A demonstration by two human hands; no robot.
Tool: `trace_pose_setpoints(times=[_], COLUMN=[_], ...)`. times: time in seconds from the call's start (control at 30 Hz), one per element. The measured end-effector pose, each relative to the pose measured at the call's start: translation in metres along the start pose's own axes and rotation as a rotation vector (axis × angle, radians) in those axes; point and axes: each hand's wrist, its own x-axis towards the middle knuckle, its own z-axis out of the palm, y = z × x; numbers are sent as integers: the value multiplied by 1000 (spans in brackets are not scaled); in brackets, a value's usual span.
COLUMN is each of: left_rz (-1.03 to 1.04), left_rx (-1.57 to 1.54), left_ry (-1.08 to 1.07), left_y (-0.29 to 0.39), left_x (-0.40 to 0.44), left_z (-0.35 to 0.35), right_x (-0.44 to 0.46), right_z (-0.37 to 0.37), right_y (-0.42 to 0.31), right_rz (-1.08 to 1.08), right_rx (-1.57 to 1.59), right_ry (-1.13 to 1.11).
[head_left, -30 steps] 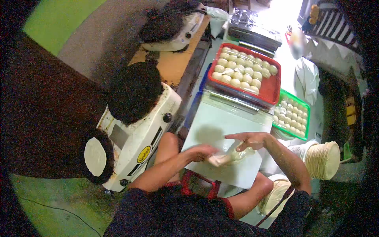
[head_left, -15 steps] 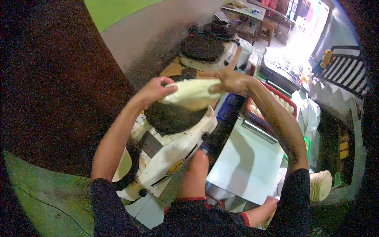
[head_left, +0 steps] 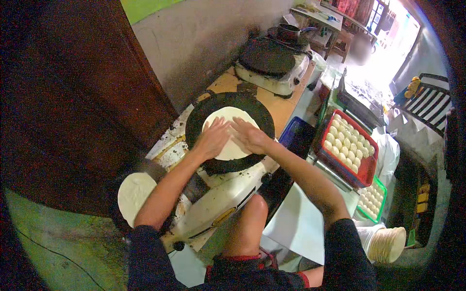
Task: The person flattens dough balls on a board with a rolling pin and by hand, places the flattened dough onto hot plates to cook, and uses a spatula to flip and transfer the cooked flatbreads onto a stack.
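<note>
A round, pale sheet of dough lies on the black round griddle in front of me. Both my hands press flat on it, side by side near its middle. My left hand has its fingers stretched out on the dough's left part. On the right part rests my right hand, fingers also extended. Another flat dough round sits on a second dark griddle at the lower left, beside my left forearm.
A red tray of dough balls and a green tray stand at the right, with a white board below. Stacked flat rounds are at the lower right. Another black hotplate stands farther back, near a pot.
The dough sheet went from the white board, through the air between both hands, down onto the griddle. My hands have moved left with it and now lie flat on top.
</note>
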Motion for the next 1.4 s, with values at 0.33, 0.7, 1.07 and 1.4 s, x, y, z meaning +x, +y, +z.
trace_pose_setpoints(times=[0.33,0.7,1.07,1.4], left_rz=[-137,-231,-230,-558], left_rx=[109,-343,-1089,-730], left_ry=[-84,381,115,-54], left_y=[21,118,276,305], left_x=[6,-52,42,100], left_z=[10,-114,7,186], right_x=[-53,-180,-295,-558], right_z=[-18,5,13,-121], right_y=[7,-42,-74,67], right_rz=[-65,747,877,994], right_rx=[-378,66,344,225], right_ry=[-93,283,338,842])
